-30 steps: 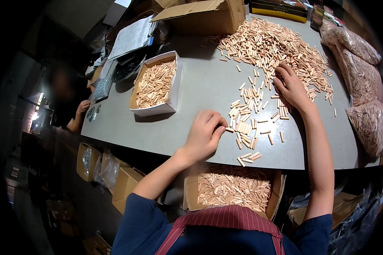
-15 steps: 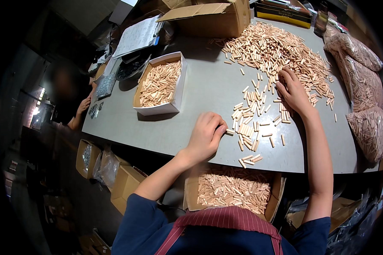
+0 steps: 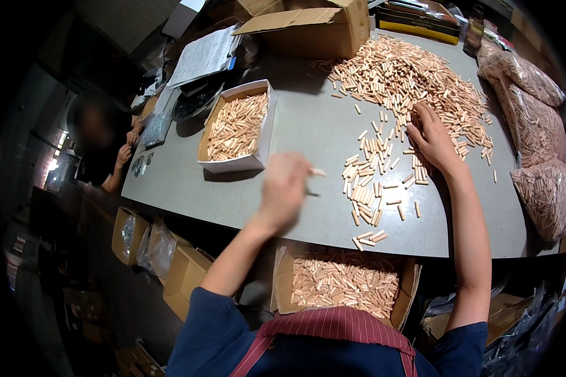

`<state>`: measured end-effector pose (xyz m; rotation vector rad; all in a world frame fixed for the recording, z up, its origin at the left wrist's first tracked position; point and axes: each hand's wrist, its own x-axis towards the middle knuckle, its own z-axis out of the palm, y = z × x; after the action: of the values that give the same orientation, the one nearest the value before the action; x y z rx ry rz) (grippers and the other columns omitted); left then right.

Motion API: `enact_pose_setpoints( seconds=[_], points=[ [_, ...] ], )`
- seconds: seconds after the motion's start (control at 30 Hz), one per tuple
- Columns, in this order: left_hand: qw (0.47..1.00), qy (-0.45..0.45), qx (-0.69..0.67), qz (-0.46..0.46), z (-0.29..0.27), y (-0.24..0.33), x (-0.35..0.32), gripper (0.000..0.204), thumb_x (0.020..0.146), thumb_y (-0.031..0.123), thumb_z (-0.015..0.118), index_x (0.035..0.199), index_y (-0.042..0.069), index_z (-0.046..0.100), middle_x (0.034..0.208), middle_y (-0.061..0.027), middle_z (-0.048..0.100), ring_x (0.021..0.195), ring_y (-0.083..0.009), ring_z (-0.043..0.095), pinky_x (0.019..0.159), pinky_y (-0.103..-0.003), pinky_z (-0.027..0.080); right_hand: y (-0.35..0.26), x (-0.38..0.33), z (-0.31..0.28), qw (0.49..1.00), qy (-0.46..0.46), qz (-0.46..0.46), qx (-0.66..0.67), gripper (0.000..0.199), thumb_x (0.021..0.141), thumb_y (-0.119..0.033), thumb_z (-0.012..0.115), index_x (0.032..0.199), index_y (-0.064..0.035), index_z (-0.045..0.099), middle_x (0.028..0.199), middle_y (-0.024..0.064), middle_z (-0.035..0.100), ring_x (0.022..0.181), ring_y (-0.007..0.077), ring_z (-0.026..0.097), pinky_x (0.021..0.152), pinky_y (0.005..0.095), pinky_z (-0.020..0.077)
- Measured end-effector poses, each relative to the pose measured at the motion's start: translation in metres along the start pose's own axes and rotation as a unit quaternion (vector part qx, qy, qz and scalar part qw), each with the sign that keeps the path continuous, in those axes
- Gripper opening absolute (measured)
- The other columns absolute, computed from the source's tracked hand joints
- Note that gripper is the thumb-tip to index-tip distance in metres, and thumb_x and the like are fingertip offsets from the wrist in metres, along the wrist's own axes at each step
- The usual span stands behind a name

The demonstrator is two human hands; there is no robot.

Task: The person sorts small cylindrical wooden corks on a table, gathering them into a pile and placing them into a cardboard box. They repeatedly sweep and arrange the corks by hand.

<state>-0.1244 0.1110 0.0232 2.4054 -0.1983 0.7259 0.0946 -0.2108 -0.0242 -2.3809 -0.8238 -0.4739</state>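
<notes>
Small wooden dowels are heaped in a large pile (image 3: 402,69) on the grey table (image 3: 233,201), with a looser group (image 3: 363,193) spread nearer me. My left hand (image 3: 283,188), smeared by motion, is over the table between that group and a white box (image 3: 267,125) filled with dowels. One pale wooden dowel (image 3: 319,172) sticks out from its closed fingers; whether it holds more is hidden. At the pile's near edge rests my right hand (image 3: 437,139), its fingers spread loosely over the dowels.
Clear bags of dowels (image 3: 534,138) line the right edge. An open carton (image 3: 308,31) and a clipboard with papers (image 3: 201,56) stand at the back. Below the front edge sits a carton of dowels (image 3: 346,283). Another person's hand (image 3: 124,155) is at the left edge.
My left hand has lifted away from the loose dowels and moved left toward the white box, carrying a dowel. My right hand has barely shifted.
</notes>
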Motion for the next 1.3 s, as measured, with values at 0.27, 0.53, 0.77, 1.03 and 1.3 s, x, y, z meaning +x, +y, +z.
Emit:
enact_pose_setpoints(
  seconds=[0.27, 0.53, 0.77, 1.03, 1.3],
  points=[
    [0.938, 0.193, 0.28, 0.069, -0.057, -0.036, 0.06, 0.036, 0.095, 0.009, 0.068, 0.129, 0.001, 0.061, 0.135, -0.0159, 0.061, 0.124, -0.0346, 0.057, 0.108, -0.046, 0.043, 0.0, -0.001, -0.001, 1.0, 0.001, 0.005, -0.009, 0.058, 0.105, -0.026, 0.064, 0.15, 0.0049, 0.047, 0.152, 0.0269, 0.053, 0.136, 0.044, 0.055, 0.116, 0.0455, 0.0451],
    [0.958, -0.277, -0.028, 0.074, 0.033, 0.011, 0.026, 0.071, 0.108, 0.028, 0.05, 0.165, -0.006, 0.025, 0.171, -0.0298, 0.026, 0.161, -0.0434, 0.023, 0.132, -0.048, 0.018, -0.003, -0.001, -0.004, 1.0, -0.001, 0.013, 0.002, 0.057, 0.105, -0.027, 0.064, 0.149, 0.0049, 0.048, 0.152, 0.027, 0.053, 0.137, 0.043, 0.055, 0.116, 0.0443, 0.0453],
    [0.911, -0.347, 0.078, 0.209, 0.044, 0.024, -0.002, 0.109, 0.091, 0.048, 0.075, 0.166, -0.008, 0.019, 0.173, -0.0317, 0.02, 0.163, -0.0443, 0.017, 0.134, -0.054, 0.013, -0.006, 0.0, -0.006, 1.0, -0.007, -0.011, 0.004, 0.048, 0.103, -0.025, 0.065, 0.14, 0.003, 0.054, 0.147, 0.0242, 0.056, 0.131, 0.0426, 0.058, 0.112, 0.0445, 0.0477],
    [0.909, -0.352, 0.086, 0.209, 0.02, 0.031, -0.04, 0.1, 0.097, 0.075, 0.052, 0.17, 0.011, 0.029, 0.172, -0.0334, 0.021, 0.159, -0.0529, 0.021, 0.129, -0.062, 0.019, -0.006, 0.001, -0.005, 1.0, -0.007, -0.028, 0.011, 0.04, 0.103, -0.023, 0.065, 0.133, 0.0027, 0.06, 0.144, 0.0228, 0.057, 0.129, 0.0417, 0.06, 0.11, 0.0448, 0.0488],
    [0.946, -0.301, 0.024, 0.116, -0.019, -0.002, -0.04, 0.071, 0.102, 0.051, 0.063, 0.162, 0.017, 0.047, 0.172, -0.0309, 0.024, 0.157, -0.0569, 0.022, 0.128, -0.06, 0.023, 0.0, 0.0, -0.003, 1.0, -0.024, -0.003, 0.008, 0.042, 0.106, -0.027, 0.065, 0.137, 0.0011, 0.06, 0.149, 0.021, 0.055, 0.133, 0.0406, 0.058, 0.113, 0.0442, 0.0471]
  ],
)
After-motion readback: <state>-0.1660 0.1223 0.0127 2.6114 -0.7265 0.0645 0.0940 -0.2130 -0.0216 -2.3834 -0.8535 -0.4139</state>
